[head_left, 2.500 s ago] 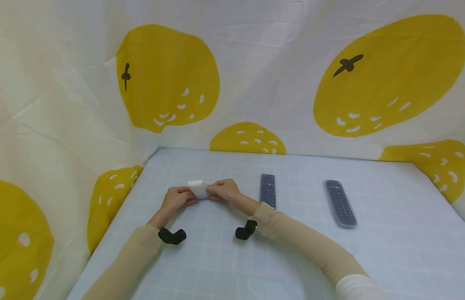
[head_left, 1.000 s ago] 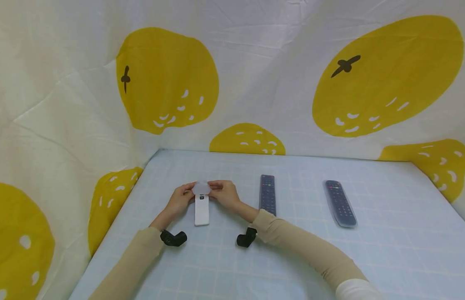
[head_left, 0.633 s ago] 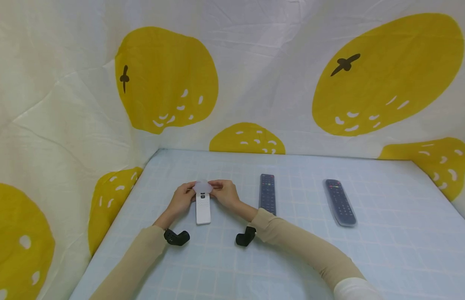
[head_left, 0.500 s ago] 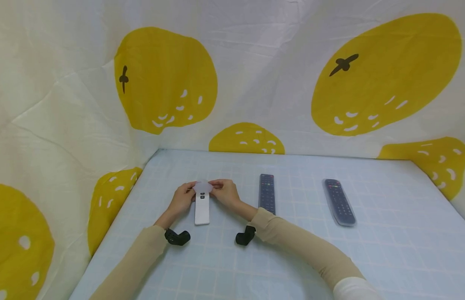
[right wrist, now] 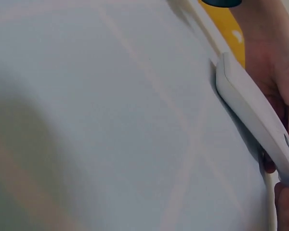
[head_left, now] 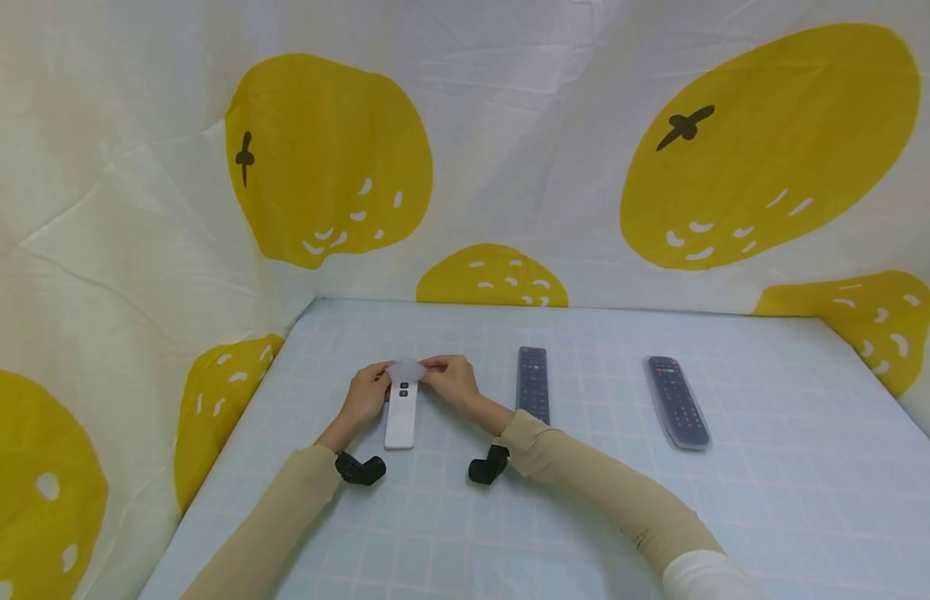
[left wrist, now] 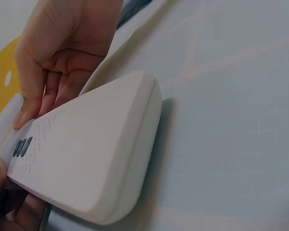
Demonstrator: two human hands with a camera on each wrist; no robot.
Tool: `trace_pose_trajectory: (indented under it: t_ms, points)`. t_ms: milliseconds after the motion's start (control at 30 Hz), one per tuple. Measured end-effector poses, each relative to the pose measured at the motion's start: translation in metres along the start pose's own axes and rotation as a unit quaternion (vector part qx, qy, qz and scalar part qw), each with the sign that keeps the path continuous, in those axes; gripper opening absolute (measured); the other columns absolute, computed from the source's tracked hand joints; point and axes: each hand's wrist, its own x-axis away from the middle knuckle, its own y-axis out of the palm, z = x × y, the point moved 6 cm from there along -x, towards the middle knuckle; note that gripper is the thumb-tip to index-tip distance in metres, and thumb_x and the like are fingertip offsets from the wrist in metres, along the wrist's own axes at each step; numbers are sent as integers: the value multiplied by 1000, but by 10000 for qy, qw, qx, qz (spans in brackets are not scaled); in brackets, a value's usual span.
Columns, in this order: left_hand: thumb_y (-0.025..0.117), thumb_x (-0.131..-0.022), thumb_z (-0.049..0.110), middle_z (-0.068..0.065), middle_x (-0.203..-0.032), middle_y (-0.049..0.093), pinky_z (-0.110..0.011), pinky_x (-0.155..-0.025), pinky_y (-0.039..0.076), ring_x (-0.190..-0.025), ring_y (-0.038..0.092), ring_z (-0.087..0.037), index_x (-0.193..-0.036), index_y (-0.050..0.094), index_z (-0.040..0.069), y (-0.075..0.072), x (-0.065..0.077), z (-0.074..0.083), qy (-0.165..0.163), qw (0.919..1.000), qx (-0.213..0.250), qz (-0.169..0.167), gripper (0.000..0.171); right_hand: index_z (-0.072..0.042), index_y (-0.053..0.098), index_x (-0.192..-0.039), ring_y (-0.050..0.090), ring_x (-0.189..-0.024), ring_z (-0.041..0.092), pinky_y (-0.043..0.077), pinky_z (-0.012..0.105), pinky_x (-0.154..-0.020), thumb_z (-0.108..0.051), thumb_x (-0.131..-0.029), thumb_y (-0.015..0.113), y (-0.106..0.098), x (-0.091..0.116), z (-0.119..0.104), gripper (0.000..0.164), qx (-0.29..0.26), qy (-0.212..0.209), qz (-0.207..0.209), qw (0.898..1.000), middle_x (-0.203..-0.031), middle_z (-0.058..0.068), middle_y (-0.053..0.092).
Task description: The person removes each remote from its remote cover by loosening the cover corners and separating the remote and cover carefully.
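A white remote control [head_left: 401, 421] points its near end toward me, low over the cloth-covered table. A thin translucent cover [head_left: 407, 370] wraps its far end, just beyond the small dark buttons. On the left side, my left hand [head_left: 366, 392] pinches the edge of this cover. My right hand [head_left: 452, 382] pinches the opposite edge between thumb and fingers. The left wrist view gives a close look at the white remote [left wrist: 96, 144], with right-hand fingers [left wrist: 29, 110] at the cover's rim. In the right wrist view the remote [right wrist: 253, 106] shows edge-on, the cover mostly cut off.
Right of my hands lies a dark remote [head_left: 533, 383], its near end partly behind my right sleeve. Farther right, another dark remote [head_left: 678, 404] sits in a clear sleeve. A fruit-print curtain [head_left: 495, 167] rises behind and left of the table [head_left: 585, 517].
Earlier the white remote was tilted up between both hands; it has since lowered, its button side now showing. The cover stays at its far end. Over the last half second both hands barely shift.
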Motion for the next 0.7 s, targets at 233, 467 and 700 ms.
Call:
trace_pose_trajectory:
  t_ms: [233, 467, 700]
  points:
    - [34, -102, 14, -21, -127, 59, -19, -69, 45, -93, 56, -17, -137, 47, -4, 0, -4, 1, -47, 9998, 165, -115, 42, 7, 71, -103, 65, -71, 9, 55, 19, -65, 0, -82, 63, -1, -3, 0, 23, -378, 243, -167, 9988, -96, 21, 73]
    - [34, -103, 16, -21, -123, 61, -23, -74, 47, -95, 56, -20, -136, 48, -5, 1, -8, -4, 24, 9996, 55, -288, 42, 9, 71, -103, 68, -70, 13, 56, 20, -64, 1, -81, 63, 0, -6, 4, 24, -614, 635, -338, 9955, -99, 23, 71]
    - [37, -101, 14, -20, -116, 63, -21, -68, 45, -85, 55, -16, -134, 50, -6, -1, -12, -6, 117, 9994, 14, -314, 41, 8, 70, -106, 66, -65, 7, 56, 19, -63, 1, -82, 61, -2, -13, 8, 26, -728, 902, -620, 9913, -96, 24, 72]
